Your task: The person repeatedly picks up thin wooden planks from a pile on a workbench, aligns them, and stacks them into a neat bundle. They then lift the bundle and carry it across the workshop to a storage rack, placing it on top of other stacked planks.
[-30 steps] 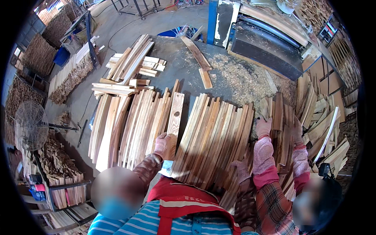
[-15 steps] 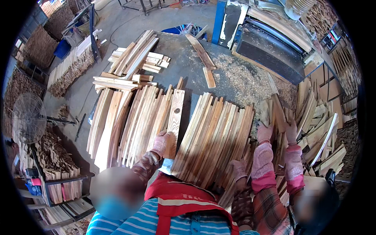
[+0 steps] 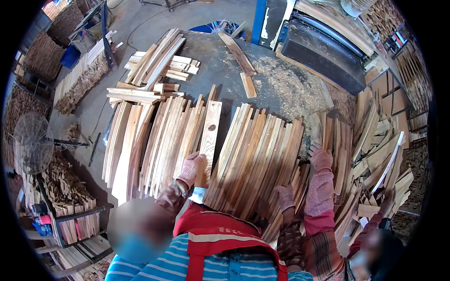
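In a pale pink glove, my left hand [image 3: 193, 167] is closed on the near end of a flat wooden board [image 3: 211, 122] with a dark knot. The board lies along the right side of a row of wooden strips [image 3: 165, 140]. Another row of strips [image 3: 255, 157] lies to the right of the board. At that row's lower right edge is my right hand [image 3: 285, 198], gloved too, its fingers curled by the strips; what they grip is hidden. A co-worker's gloved hand [image 3: 320, 158] rests on wood just beyond.
A dark table [image 3: 211, 65] carries crossed strips [image 3: 159, 61] and sawdust [image 3: 290, 84]. A black machine [image 3: 323, 56] stands at its far right. Loose offcuts [image 3: 379, 154] heap at the right, beside the co-worker. On the left are a fan [image 3: 33, 140] and wood stacks [image 3: 84, 79].
The co-worker's one hand has swung down right toward the offcuts, and the wood both hands held now lies on the pile. My hands stay nearly in place; the view has shifted slightly.
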